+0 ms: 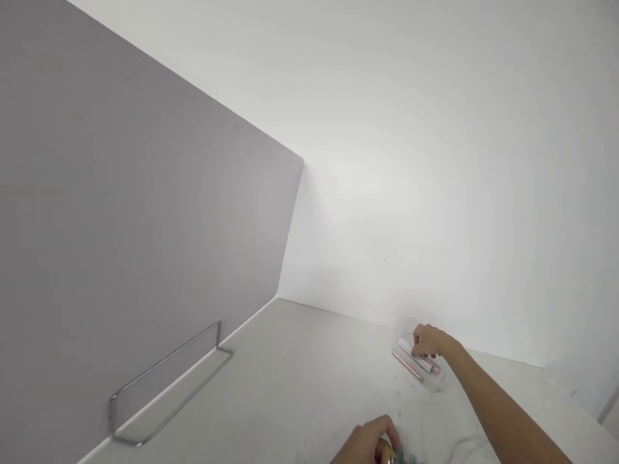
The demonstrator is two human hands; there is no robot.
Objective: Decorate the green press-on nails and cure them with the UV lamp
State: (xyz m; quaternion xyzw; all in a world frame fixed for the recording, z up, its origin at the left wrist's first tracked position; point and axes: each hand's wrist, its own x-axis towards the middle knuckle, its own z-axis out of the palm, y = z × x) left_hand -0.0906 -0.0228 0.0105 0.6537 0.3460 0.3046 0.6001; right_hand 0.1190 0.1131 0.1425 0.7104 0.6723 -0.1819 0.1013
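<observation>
Reaching in from the lower right of the frame, the right hand bends over a slim white cylinder on the pale worktop. Its fingers curl downward at the cylinder's upper part; whether they are clamped on it or only resting there, I cannot tell. The cylinder slants from upper left to lower right within a clear plastic holder, right of centre in the lower half of the frame, near the white wall. A thin red-pink stick lies roughly parallel to it on its lower-left side.

The left hand is at the bottom edge, right of centre, its fingers bent around a yellow-brown object that the frame cuts off; how firmly they close on it cannot be told. A small teal piece shows just beside those fingers.

At lower left, a grey metal wire frame stands by a tall grey panel.
</observation>
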